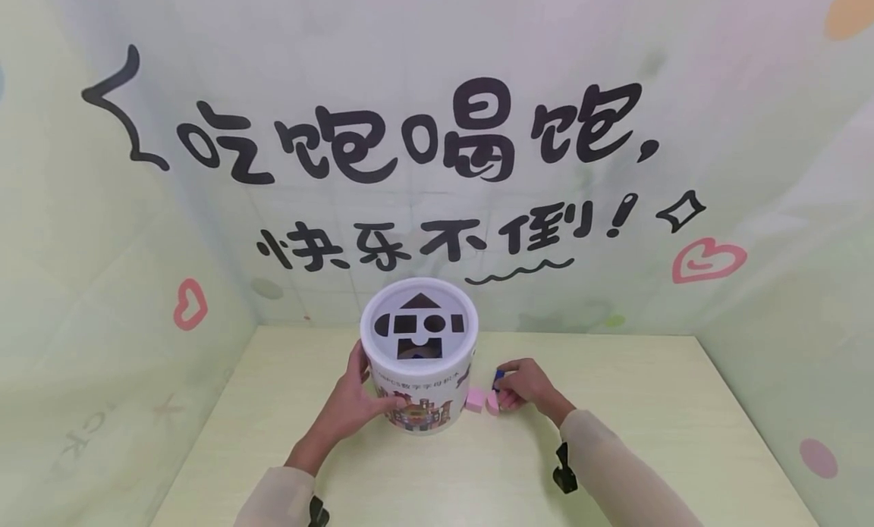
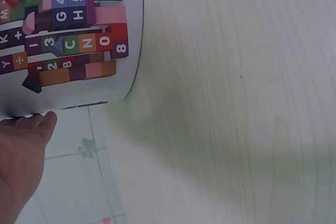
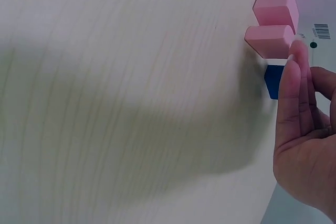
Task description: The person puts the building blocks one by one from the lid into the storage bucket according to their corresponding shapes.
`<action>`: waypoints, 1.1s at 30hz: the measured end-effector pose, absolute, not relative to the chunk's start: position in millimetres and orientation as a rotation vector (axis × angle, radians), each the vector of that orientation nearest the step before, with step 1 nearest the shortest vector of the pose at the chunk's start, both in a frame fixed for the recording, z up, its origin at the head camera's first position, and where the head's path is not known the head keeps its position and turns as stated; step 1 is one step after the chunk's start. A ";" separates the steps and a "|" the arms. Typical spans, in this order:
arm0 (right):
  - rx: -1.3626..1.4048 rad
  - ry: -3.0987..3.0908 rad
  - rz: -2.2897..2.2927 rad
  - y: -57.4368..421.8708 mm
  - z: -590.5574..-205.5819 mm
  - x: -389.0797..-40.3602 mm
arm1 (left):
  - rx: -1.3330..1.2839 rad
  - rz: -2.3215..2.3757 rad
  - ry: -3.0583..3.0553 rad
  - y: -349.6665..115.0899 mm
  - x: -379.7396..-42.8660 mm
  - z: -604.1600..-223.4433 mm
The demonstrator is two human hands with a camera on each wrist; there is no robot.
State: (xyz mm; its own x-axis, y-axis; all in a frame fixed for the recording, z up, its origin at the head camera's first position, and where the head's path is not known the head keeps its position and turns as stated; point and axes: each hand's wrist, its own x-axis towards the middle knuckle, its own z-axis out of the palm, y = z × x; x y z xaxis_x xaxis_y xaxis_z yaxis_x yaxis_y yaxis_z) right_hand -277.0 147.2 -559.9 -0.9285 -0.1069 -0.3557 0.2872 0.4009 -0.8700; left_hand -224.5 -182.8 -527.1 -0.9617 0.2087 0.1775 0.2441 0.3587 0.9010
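A white lidded bucket (image 1: pixel 415 383) with printed blocks and letters on its wall stands on the table, its lid (image 1: pixel 382 350) cut with shaped holes. My left hand (image 1: pixel 351 406) holds the bucket's left side, thumb across the front and the other fingers round toward the back. To the right of the bucket, my right hand (image 1: pixel 522 384) pinches a small blue block (image 1: pixel 499 377), which the fingers partly cover in the right wrist view. Two pink blocks lie between that hand and the bucket: one (image 3: pixel 275 9) close by the bucket, the other (image 3: pixel 270 41) right at my fingertips.
The pale wood-grain table (image 1: pixel 614 451) reaches back to a printed fabric wall (image 1: pixel 437 57) with black lettering, and similar fabric hangs at both sides. Through one lid hole, some blocks (image 1: pixel 418 353) show inside the bucket.
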 end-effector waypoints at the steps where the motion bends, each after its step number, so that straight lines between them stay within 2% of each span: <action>1: 0.151 2.309 -1.537 147.1 -559.3 -276.9 | -0.426 -1.709 -2.563 -182.8 -224.3 -526.9; 16: 0.073 2.376 -1.483 157.0 -530.7 -294.5 | -0.427 -1.703 -2.560 -181.9 -224.6 -526.2; 33: -0.114 2.421 -1.408 146.3 -463.1 -323.2 | -0.417 -1.697 -2.584 -182.5 -223.8 -523.5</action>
